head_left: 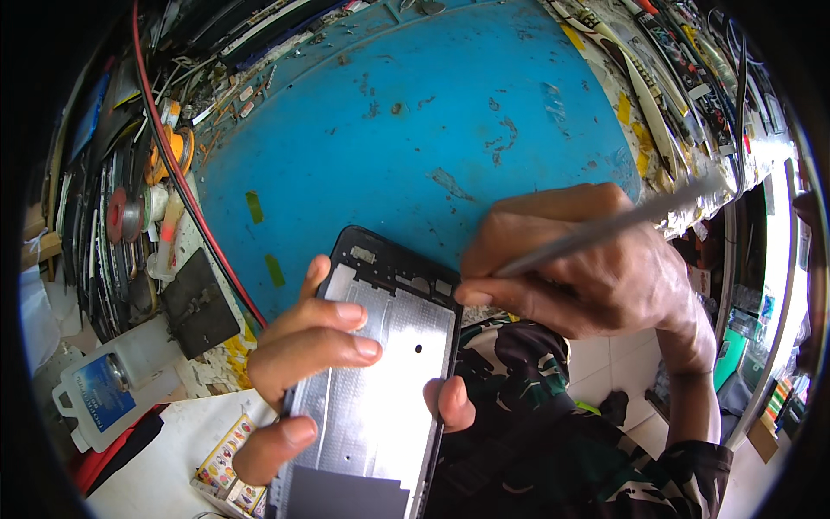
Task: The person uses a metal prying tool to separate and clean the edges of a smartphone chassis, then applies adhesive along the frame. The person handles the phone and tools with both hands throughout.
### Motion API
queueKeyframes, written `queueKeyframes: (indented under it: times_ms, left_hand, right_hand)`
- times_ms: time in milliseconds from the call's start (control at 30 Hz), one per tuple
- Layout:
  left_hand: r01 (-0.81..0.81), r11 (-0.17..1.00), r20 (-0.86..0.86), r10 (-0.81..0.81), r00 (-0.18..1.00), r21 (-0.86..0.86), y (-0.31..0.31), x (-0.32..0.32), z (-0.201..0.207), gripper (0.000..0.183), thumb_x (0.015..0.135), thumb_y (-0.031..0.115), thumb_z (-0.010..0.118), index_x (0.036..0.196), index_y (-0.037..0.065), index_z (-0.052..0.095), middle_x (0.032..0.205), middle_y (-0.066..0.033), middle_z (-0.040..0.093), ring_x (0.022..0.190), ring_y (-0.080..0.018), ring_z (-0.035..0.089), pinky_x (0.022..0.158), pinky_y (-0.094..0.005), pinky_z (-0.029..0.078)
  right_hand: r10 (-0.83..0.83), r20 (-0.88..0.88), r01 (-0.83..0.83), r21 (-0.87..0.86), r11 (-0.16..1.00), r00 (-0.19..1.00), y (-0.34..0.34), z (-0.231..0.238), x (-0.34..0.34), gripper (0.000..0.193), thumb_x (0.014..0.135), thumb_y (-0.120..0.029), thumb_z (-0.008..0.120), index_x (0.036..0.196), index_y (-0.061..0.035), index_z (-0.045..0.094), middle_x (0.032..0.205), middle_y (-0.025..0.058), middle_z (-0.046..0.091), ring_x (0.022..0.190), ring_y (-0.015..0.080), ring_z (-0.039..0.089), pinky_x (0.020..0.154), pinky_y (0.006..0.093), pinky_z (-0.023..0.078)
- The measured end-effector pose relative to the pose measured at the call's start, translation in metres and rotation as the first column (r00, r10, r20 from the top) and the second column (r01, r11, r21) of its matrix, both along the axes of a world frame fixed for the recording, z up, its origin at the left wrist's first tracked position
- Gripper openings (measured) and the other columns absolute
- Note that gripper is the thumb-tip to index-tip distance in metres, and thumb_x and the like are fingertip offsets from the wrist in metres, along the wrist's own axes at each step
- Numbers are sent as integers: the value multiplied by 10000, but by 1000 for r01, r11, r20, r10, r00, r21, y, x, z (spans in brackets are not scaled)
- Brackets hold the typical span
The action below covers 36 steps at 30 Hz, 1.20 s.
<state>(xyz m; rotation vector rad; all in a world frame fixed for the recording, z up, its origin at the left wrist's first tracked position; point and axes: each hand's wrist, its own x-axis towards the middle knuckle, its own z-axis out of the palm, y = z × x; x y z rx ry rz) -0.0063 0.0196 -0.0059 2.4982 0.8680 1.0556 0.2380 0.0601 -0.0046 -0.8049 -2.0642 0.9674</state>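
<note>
My left hand [298, 359] is wrapped round a phone frame [376, 411], with several fingers over its left side and the thumb at its right edge. The frame is black-rimmed with a silvery metal plate, a small round hole, and a dark grey patch at its lower end. It is tilted, its top leaning over the blue mat. At its top right corner, my right hand [605, 277] pinches a flat grey metal tool [622, 221] that tapers toward the fingertips. The tool's working tip is hidden by the fingers, so I cannot tell whether it touches the frame.
A worn blue mat [389, 138] covers the bench. To the left are a red cable [164, 138], an orange spool [173, 156], a black flat piece [203, 303] and a clear bottle with a blue label [108, 389]. Clutter [666, 78] lines the right side.
</note>
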Motion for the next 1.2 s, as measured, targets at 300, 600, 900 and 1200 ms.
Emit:
queueKeyframes:
  times_ms: [300, 600, 900, 1200]
  left_hand:
    - [-158, 978, 285, 191, 939, -137, 16, 7, -13, 760, 755, 325, 692, 1237, 37, 178, 1040, -170, 397, 969, -303, 491, 1019, -546, 435]
    - [-183, 962, 366, 248, 897, -204, 20, 4, -14, 761, 758, 323, 689, 1249, 13, 197, 1051, -186, 425, 980, -317, 508, 1001, -541, 429]
    - [-130, 973, 360, 192, 913, -190, 18, 6, -15, 763, 760, 322, 686, 1262, -10, 215, 1061, -202, 452, 992, -331, 525, 983, -536, 422]
    - [-101, 993, 219, 113, 969, -65, 10, 11, -12, 774, 759, 303, 670, 1282, -34, 210, 1048, -215, 463, 985, -340, 540, 962, -516, 434]
  right_hand:
    - [28, 79, -34, 75, 997, 996, 12, 0, 1, 133, 877, -164, 730, 870, -48, 665, 691, 55, 619, 551, 207, 591, 495, 351, 432]
    - [17, 9, -18, 117, 993, 1000, 12, -1, -4, 132, 883, -150, 720, 862, -44, 644, 677, 45, 614, 563, 225, 604, 492, 366, 441]
    - [13, 69, -22, 133, 991, 998, 16, 2, -6, 119, 887, -141, 716, 898, -42, 651, 696, 61, 630, 578, 236, 619, 508, 374, 457]
    - [47, 52, -51, 86, 995, 998, 25, -1, -11, 122, 901, -131, 698, 884, -32, 628, 691, 75, 615, 557, 239, 607, 502, 384, 452]
